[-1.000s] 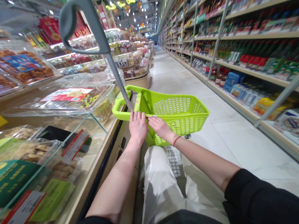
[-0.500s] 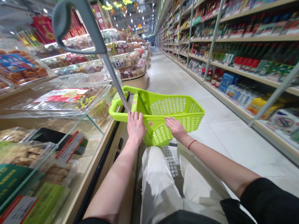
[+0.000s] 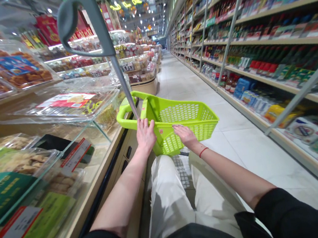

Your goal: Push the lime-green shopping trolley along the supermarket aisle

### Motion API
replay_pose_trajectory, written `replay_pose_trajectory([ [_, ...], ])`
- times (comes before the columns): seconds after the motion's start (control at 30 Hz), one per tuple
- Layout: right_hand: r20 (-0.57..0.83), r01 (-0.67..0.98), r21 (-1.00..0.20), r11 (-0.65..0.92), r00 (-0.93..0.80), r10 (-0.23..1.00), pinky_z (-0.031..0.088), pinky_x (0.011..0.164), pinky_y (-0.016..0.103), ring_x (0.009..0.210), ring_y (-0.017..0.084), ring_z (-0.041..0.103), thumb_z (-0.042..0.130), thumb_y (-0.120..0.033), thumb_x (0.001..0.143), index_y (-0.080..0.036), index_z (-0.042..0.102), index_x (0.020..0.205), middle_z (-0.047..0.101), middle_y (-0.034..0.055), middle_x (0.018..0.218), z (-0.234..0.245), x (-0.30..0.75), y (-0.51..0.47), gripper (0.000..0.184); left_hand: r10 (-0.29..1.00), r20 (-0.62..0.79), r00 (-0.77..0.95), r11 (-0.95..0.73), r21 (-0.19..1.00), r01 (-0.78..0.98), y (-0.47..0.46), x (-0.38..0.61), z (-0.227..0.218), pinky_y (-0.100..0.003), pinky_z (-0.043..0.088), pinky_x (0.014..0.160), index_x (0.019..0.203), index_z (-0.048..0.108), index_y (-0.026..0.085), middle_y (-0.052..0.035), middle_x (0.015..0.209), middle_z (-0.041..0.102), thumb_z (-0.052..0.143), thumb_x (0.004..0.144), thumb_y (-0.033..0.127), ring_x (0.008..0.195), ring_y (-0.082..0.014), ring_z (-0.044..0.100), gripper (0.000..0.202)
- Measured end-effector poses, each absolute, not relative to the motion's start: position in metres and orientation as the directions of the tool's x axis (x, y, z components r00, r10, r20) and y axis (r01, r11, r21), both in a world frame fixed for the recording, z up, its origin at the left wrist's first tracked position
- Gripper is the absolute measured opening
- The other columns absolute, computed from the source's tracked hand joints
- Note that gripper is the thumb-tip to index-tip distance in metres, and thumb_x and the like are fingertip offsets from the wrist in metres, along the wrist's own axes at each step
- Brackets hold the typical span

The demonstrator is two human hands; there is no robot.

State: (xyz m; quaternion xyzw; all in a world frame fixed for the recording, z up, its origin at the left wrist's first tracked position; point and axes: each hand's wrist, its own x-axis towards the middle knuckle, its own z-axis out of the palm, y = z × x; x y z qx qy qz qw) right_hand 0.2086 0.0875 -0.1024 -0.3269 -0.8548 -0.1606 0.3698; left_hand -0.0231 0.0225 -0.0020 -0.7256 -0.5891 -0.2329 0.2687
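A lime-green plastic shopping basket point(image 3: 190, 117) stands on the aisle floor in front of my legs. A metal pull rod rises from its near left corner to a grey handle point(image 3: 86, 23) at the top of the view. My left hand point(image 3: 145, 135) is closed over the basket's near rim at the foot of that rod. My right hand point(image 3: 184, 135) grips the near rim further right, fingers curled over the edge. A red band circles my right wrist. The basket's inside looks bare.
A glass-fronted counter point(image 3: 63, 146) with trays of baked goods and price labels runs along the left. Shelves of packaged goods point(image 3: 268, 43) line the right. A pale tiled aisle point(image 3: 236, 136) stretches ahead between them.
One second ago my two hands were together at the basket's near left corner. My right hand has since slid right along the rim. The basket shifted slightly left and nearer.
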Motion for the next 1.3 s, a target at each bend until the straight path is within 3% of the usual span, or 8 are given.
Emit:
replay_pose_trajectory([
  [0.23, 0.788, 0.777, -0.044, 0.628, -0.359, 0.500, 0.050, 0.097, 0.040, 0.123, 0.024, 0.063, 0.040, -0.011, 0.100, -0.013, 0.071, 0.116, 0.071, 0.0151, 0.127, -0.123, 0.245, 0.091, 0.036, 0.730, 0.656, 0.194, -0.154, -0.118, 0.981, 0.021, -0.019, -0.004, -0.058, 0.030, 0.121, 0.130, 0.062, 0.016, -0.0180, 0.132, 0.062, 0.055, 0.078, 0.009, 0.136, -0.0359, 0.049, 0.052],
  [0.53, 0.747, 0.636, -0.040, 0.770, -0.493, 0.446, 0.048, 0.105, 0.041, 0.131, 0.024, 0.057, 0.045, -0.008, 0.097, -0.014, 0.068, 0.123, 0.065, 0.0145, 0.136, -0.078, 0.130, 0.077, 0.035, 0.762, 0.575, 0.298, -0.268, -0.138, 0.953, 0.029, -0.009, -0.007, -0.052, 0.032, 0.121, 0.137, 0.058, 0.014, -0.0148, 0.139, 0.061, 0.045, 0.087, 0.009, 0.139, -0.0316, 0.048, 0.051],
  [0.77, 0.737, 0.657, -0.005, 0.754, -0.508, 0.447, 0.048, 0.104, 0.039, 0.130, 0.023, 0.058, 0.043, -0.009, 0.098, -0.012, 0.066, 0.126, 0.065, 0.0137, 0.137, -0.090, 0.162, 0.090, 0.037, 0.773, 0.555, 0.308, -0.275, -0.144, 0.950, 0.035, -0.012, -0.003, -0.049, 0.031, 0.122, 0.133, 0.062, 0.016, -0.0135, 0.134, 0.064, 0.044, 0.087, 0.006, 0.136, -0.0282, 0.052, 0.050],
  [0.9, 0.745, 0.738, -0.102, 0.667, -0.388, 0.543, 0.048, 0.104, 0.040, 0.131, 0.023, 0.057, 0.040, -0.009, 0.096, -0.013, 0.066, 0.127, 0.065, 0.0143, 0.137, -0.121, 0.217, 0.100, 0.040, 0.763, 0.561, 0.321, -0.277, -0.164, 0.947, 0.037, -0.013, -0.005, -0.047, 0.029, 0.124, 0.133, 0.061, 0.015, -0.0130, 0.133, 0.064, 0.043, 0.086, 0.004, 0.135, -0.0278, 0.052, 0.052],
  [1.03, 0.779, 0.754, -0.312, 0.579, -0.145, 0.609, 0.049, 0.104, 0.045, 0.121, 0.024, 0.063, 0.041, -0.006, 0.088, -0.014, 0.071, 0.116, 0.072, 0.0143, 0.124, -0.129, 0.245, 0.104, 0.041, 0.759, 0.560, 0.332, -0.285, -0.172, 0.943, 0.038, -0.014, -0.006, -0.047, 0.028, 0.124, 0.134, 0.060, 0.015, -0.0129, 0.134, 0.063, 0.045, 0.084, 0.003, 0.135, -0.0276, 0.051, 0.053],
  [1.13, 0.815, 0.675, -0.431, 0.598, 0.008, 0.579, 0.049, 0.106, 0.045, 0.115, 0.023, 0.066, 0.042, -0.008, 0.087, -0.017, 0.072, 0.112, 0.074, 0.0112, 0.118, -0.110, 0.237, 0.104, 0.039, 0.762, 0.561, 0.324, -0.284, -0.161, 0.945, 0.038, -0.014, -0.007, -0.047, 0.028, 0.124, 0.134, 0.060, 0.018, -0.0111, 0.133, 0.064, 0.048, 0.082, 0.003, 0.136, -0.0263, 0.051, 0.055],
  [1.3, 0.811, 0.522, -0.526, 0.672, 0.069, 0.581, 0.049, 0.107, 0.039, 0.116, 0.020, 0.065, 0.041, -0.010, 0.091, -0.021, 0.069, 0.117, 0.073, 0.0079, 0.121, -0.057, 0.177, 0.103, 0.040, 0.751, 0.572, 0.330, -0.288, -0.166, 0.943, 0.037, -0.013, -0.008, -0.047, 0.029, 0.124, 0.134, 0.060, 0.017, -0.0119, 0.133, 0.063, 0.048, 0.083, 0.004, 0.135, -0.0270, 0.051, 0.054],
])
